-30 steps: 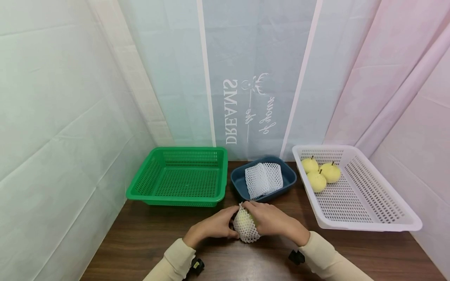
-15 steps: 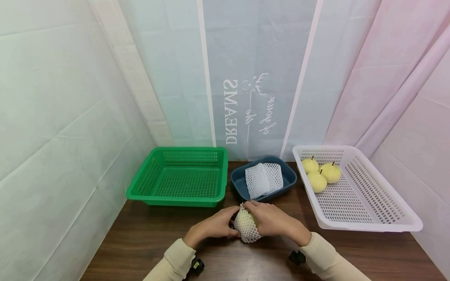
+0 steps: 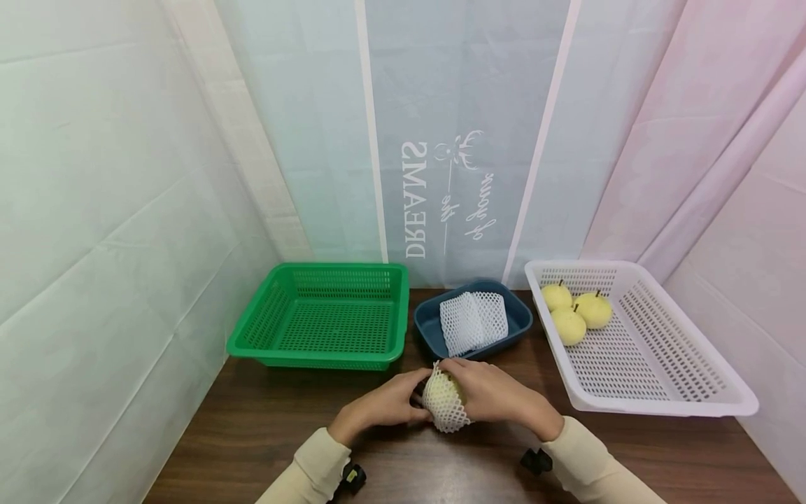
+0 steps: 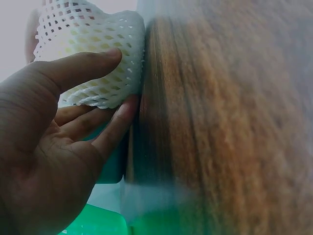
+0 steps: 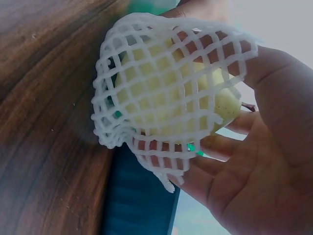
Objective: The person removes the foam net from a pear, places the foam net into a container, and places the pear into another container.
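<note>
A pale yellow pear point(image 5: 226, 105) sits partly inside a white foam net sleeve point(image 3: 448, 414), low over the dark wood table in front of the blue tray. In the right wrist view its stem end sticks out bare toward the right palm, while the mesh covers the rest. My left hand point(image 3: 393, 402) holds the sleeve from the left, thumb point(image 4: 100, 62) laid on the mesh and fingers at its lower edge. From the right, my right hand point(image 3: 497, 395) grips the pear and the net's open edge, with fingers behind the mesh.
More foam nets point(image 3: 472, 323) lie in the blue tray point(image 3: 429, 329) just behind the hands. A green basket point(image 3: 343, 364) stands back left. On the right, a white basket point(image 3: 655, 404) holds three pears point(image 3: 569, 327). Fabric walls rise behind and at both sides.
The pear and its net have shifted slightly right, and a little more of the pear's upper part shows at the net's opening. Both hands keep their hold.
</note>
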A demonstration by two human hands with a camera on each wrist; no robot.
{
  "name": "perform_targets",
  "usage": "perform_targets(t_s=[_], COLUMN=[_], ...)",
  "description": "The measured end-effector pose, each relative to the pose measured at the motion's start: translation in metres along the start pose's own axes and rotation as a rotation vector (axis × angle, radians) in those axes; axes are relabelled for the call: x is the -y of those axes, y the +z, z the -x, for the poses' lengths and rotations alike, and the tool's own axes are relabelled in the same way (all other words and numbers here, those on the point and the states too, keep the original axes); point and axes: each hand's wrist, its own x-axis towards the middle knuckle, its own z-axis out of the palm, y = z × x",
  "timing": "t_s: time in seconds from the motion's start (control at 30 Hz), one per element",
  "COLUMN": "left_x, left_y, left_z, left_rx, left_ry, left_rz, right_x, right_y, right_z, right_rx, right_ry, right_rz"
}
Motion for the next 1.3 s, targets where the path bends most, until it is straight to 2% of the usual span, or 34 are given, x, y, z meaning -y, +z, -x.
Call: perform_targets(t_s=[0.53, 0.7, 0.97, 1.3], left_x=[-0.003, -0.004, -0.002, -0.001], left_y=[-0.002, -0.004, -0.006, -0.007], left_z=[-0.001, -0.001, -0.003, -0.004], left_rx=[-0.041, -0.065, -0.095, -0.131], left_ry=[0.013, 0.018, 0.063, 0.078], left_rz=[0.026, -0.007, -0.047, -0.103], right_x=[-0.002, -0.003, -0.003, -0.007], right_y=[-0.011, -0.012, -0.017, -0.022], right_z=[0.0, -0.001, 0.0, 0.0], right_rx=[-0.007, -0.014, -0.043, -0.068], right_ry=[0.005, 0.008, -0.001, -0.006], right_rz=[-0.014, -0.019, -0.015, -0.027])
